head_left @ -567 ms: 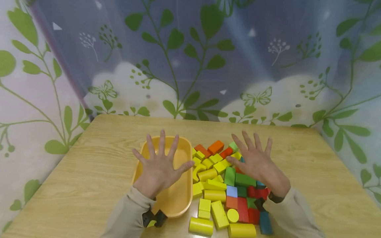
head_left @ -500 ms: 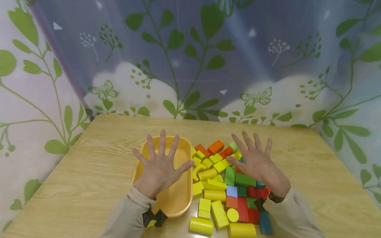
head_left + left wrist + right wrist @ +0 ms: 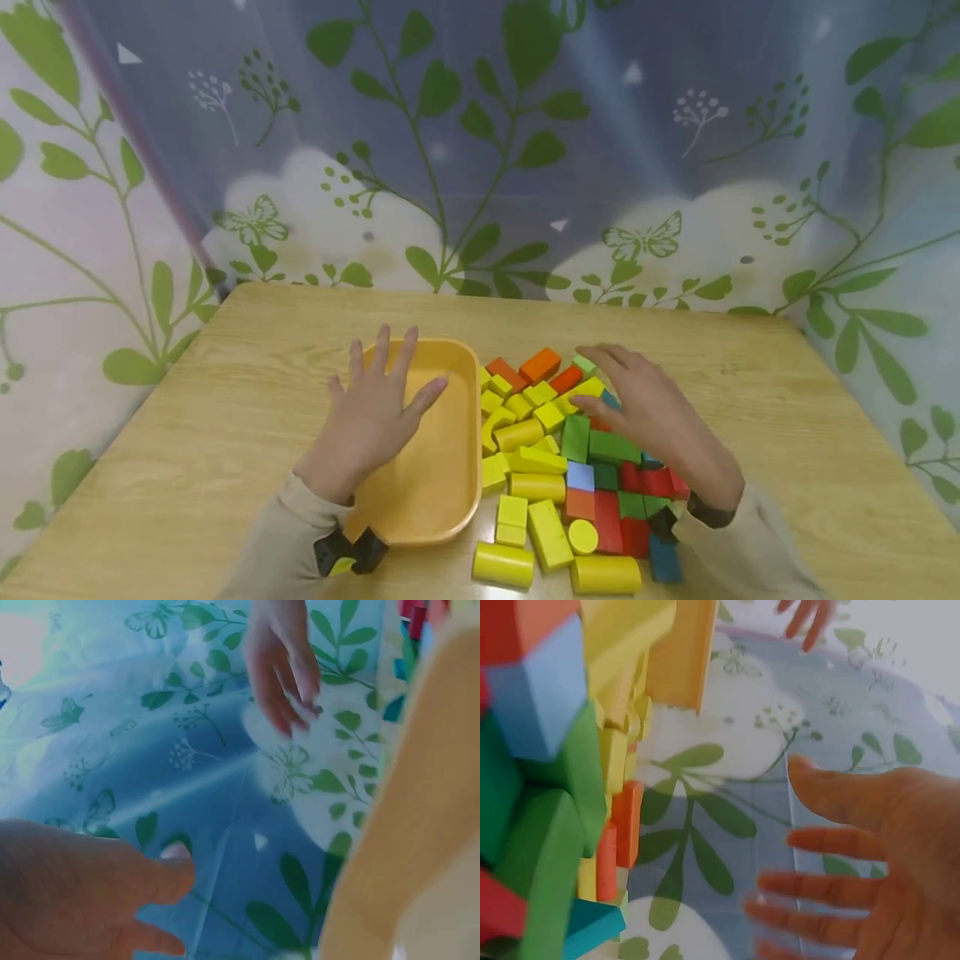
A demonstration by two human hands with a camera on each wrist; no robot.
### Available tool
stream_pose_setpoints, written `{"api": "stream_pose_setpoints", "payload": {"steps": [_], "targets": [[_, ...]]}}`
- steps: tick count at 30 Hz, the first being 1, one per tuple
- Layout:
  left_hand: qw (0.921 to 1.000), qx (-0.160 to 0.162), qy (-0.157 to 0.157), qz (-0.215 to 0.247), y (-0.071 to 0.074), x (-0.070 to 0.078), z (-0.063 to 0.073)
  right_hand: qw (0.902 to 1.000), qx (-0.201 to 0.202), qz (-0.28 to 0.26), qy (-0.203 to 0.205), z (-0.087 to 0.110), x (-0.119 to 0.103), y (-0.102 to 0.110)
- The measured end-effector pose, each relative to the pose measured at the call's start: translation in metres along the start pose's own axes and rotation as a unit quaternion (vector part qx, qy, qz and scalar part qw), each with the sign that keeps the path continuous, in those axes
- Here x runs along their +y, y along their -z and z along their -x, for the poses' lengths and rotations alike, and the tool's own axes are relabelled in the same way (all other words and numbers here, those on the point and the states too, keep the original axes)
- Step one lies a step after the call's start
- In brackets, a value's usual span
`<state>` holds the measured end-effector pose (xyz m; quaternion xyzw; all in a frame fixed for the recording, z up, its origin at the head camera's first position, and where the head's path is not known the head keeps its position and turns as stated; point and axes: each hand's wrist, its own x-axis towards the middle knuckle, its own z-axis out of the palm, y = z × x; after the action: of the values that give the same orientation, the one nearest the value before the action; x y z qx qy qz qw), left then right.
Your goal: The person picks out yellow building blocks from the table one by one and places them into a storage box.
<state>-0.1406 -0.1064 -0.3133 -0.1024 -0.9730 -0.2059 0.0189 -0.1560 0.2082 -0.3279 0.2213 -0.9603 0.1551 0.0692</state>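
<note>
My left hand point(image 3: 367, 421) hovers over the left part of a yellow-orange plastic tub point(image 3: 450, 467), fingers spread and holding nothing. The tub's inside shows bare where the hand does not cover it. Over the far right of a spread of toy blocks hangs my right hand point(image 3: 652, 408), its fingers slightly bent, with nothing in it. Nearest its thumb are yellow blocks point(image 3: 551, 417) and a green block point(image 3: 613, 447). In the right wrist view the thumb and fingers point(image 3: 832, 889) are apart, beside the blocks. The left wrist view shows the left thumb point(image 3: 169, 874) extended.
Yellow cylinders point(image 3: 502, 565) and a long yellow block point(image 3: 550, 536) lie at the near side. Red blocks point(image 3: 607, 521), a light blue block point(image 3: 580, 476) and an orange block point(image 3: 540, 365) lie among the others. A leaf-patterned curtain point(image 3: 480, 167) stands behind the wooden table point(image 3: 247, 375).
My left hand has shifted left and turned somewhat. The right hand's fingers have gone from spread to closer together and bent. The view has tilted slightly; the blocks and tub keep their places.
</note>
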Motion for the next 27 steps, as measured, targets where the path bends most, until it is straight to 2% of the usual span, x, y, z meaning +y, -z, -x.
{"api": "stream_pose_setpoints", "payload": {"steps": [4,6,9,10,12,15,16,18,20,23,26,27], "targets": [[0.9995,0.017,-0.005,0.028,0.005,-0.037,0.011,0.9958,0.017,-0.059,0.068,0.028,-0.005,-0.002],[0.9983,0.007,0.006,0.058,0.004,-0.058,0.017,0.9912,0.012,-0.083,0.102,0.046,-0.005,-0.004],[0.993,-0.027,0.025,0.112,-0.001,-0.085,0.028,0.9865,-0.037,-0.106,0.119,0.07,-0.006,-0.008],[0.989,-0.041,0.03,0.139,-0.004,-0.092,0.033,0.985,-0.062,-0.113,0.114,0.077,-0.007,-0.01],[0.9777,-0.062,0.044,0.196,-0.01,-0.103,0.04,0.9825,-0.085,-0.111,0.124,0.089,-0.009,-0.016],[0.9556,-0.081,0.069,0.274,-0.021,-0.113,0.05,0.9817,-0.1,-0.087,0.137,0.101,-0.014,-0.026],[0.9471,-0.086,0.082,0.298,-0.024,-0.115,0.051,0.9826,-0.093,-0.074,0.143,0.105,-0.016,-0.029],[0.9364,-0.091,0.096,0.325,-0.031,-0.117,0.054,0.986,-0.094,-0.037,0.133,0.111,-0.019,-0.036],[0.9326,-0.098,0.098,0.333,-0.036,-0.12,0.055,0.9879,-0.101,-0.001,0.118,0.116,-0.021,-0.042],[0.9328,-0.097,0.092,0.335,-0.043,-0.121,0.055,0.9851,-0.137,0.037,0.096,0.121,-0.021,-0.05],[0.9346,-0.082,0.086,0.335,-0.048,-0.121,0.054,0.9797,-0.18,0.04,0.079,0.124,-0.02,-0.057],[0.9327,-0.078,0.09,0.341,-0.05,-0.12,0.055,0.9779,-0.193,0.034,0.073,0.124,-0.02,-0.058]]}}
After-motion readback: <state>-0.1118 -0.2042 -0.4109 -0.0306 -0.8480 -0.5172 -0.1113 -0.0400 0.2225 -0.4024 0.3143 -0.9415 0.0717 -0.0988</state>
